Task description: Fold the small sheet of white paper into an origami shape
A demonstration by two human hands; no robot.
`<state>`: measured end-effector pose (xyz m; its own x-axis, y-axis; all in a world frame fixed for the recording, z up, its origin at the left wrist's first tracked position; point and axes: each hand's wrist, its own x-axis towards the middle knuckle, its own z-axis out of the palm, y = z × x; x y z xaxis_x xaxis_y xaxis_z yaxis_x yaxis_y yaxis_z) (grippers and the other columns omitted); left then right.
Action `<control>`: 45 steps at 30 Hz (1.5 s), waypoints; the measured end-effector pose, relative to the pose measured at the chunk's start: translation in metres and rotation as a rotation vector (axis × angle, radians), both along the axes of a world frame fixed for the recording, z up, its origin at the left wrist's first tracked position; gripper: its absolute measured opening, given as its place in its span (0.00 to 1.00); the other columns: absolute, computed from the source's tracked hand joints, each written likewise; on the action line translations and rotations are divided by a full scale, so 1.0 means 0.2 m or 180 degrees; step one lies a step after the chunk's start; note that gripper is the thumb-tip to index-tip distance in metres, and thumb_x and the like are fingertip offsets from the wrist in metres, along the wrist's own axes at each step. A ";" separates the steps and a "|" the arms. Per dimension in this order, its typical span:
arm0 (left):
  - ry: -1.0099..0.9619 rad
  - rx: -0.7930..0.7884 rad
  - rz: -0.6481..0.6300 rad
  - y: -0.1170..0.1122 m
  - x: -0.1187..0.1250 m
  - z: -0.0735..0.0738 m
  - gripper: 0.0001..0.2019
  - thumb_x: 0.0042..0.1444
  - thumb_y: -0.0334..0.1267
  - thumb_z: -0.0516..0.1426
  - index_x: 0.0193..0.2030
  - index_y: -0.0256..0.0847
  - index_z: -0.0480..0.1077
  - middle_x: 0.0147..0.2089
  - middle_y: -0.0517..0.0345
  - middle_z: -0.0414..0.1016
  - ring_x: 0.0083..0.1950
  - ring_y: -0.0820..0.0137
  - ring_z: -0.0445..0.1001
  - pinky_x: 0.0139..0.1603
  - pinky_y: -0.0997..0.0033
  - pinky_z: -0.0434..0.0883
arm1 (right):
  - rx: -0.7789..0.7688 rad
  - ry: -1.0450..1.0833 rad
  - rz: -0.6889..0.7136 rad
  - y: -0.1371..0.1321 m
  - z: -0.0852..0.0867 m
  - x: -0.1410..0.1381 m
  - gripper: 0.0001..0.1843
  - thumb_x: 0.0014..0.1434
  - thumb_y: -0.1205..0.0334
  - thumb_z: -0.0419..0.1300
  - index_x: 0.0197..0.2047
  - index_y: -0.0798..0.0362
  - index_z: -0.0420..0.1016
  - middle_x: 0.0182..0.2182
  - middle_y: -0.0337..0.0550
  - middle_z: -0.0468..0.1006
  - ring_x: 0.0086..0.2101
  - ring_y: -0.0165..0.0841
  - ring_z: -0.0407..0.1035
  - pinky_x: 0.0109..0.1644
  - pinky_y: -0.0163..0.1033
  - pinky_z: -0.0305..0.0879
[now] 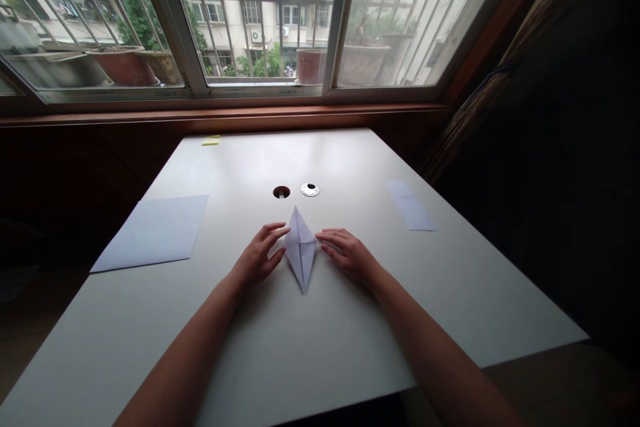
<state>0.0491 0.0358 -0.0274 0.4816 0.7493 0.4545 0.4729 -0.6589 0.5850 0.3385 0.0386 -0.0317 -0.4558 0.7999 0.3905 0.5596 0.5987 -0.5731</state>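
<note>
A white paper folded into a long kite shape (pixel 301 248) lies flat in the middle of the white table (pixel 280 347), its points aimed toward the window and toward me. My left hand (pixel 260 256) rests on the table at the fold's left edge, fingers stretched out and touching it. My right hand (pixel 347 253) lies on the other side, fingers flat and reaching the fold's right edge. Neither hand grips anything.
A flat sheet of paper (pixel 155 232) lies at the table's left edge. A narrow paper strip (pixel 410 205) sits to the right. A cable hole (pixel 281 192) and its round cap (pixel 310 189) are just beyond the fold. A yellow note (pixel 211 140) lies near the window.
</note>
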 end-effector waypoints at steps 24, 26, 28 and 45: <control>-0.0414 0.0083 0.0408 -0.02 0.04 0.01 0.20 0.61 0.31 0.57 0.60 0.46 0.66 0.38 0.57 0.75 0.43 0.65 0.71 0.50 0.60 0.71 | -0.0746 0.0506 -0.0132 -0.02 0.05 -0.15 0.17 0.59 0.53 0.66 0.50 0.45 0.76 0.45 0.45 0.79 0.47 0.41 0.71 0.54 0.51 0.69; -0.0403 0.0318 0.0411 -0.03 0.04 0.03 0.10 0.62 0.32 0.58 0.50 0.45 0.73 0.38 0.55 0.76 0.43 0.65 0.70 0.47 0.61 0.71 | -0.1105 0.0878 0.0030 -0.02 0.06 -0.17 0.20 0.58 0.52 0.66 0.52 0.45 0.74 0.50 0.45 0.77 0.48 0.39 0.71 0.54 0.49 0.69; -0.0441 0.0508 0.0443 -0.03 0.03 0.04 0.05 0.62 0.34 0.59 0.43 0.44 0.76 0.38 0.54 0.75 0.43 0.64 0.70 0.44 0.63 0.71 | -0.1454 0.1280 0.0239 0.00 0.06 -0.19 0.21 0.57 0.52 0.67 0.52 0.47 0.72 0.55 0.47 0.73 0.49 0.38 0.72 0.54 0.48 0.70; -0.0754 0.0573 0.0872 -0.05 0.02 0.06 0.12 0.60 0.38 0.62 0.51 0.50 0.74 0.57 0.50 0.63 0.59 0.59 0.67 0.53 0.52 0.76 | -0.1708 0.2352 0.0218 0.13 0.01 -0.31 0.12 0.53 0.52 0.69 0.35 0.50 0.76 0.39 0.42 0.76 0.42 0.37 0.72 0.49 0.44 0.72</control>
